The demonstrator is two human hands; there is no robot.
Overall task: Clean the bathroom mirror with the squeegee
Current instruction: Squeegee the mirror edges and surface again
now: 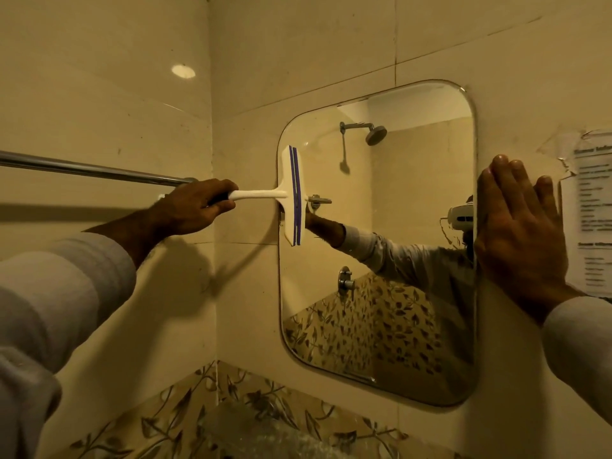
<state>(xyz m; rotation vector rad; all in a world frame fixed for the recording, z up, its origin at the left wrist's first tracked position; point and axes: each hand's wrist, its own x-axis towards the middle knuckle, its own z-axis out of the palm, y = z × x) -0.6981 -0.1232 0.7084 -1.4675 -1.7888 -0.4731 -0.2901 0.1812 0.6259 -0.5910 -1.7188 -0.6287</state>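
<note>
Left hand (pixel 193 207) is wrapped tight round the handle of the white plastic squeegee with purple blade strips (pixel 292 196), blade pressed upright against the left edge of the rounded-corner frameless wall mirror (pixel 414 200), handle running out leftward. Right hand (pixel 521 240) lies flat, fingers spread, on the mirror's right edge, holding nothing.

Mirror (pixel 397 260) centre open; towel rail (pixel 92 168) crowds left, right hand (pixel 520 233) blocks right edge.
</note>
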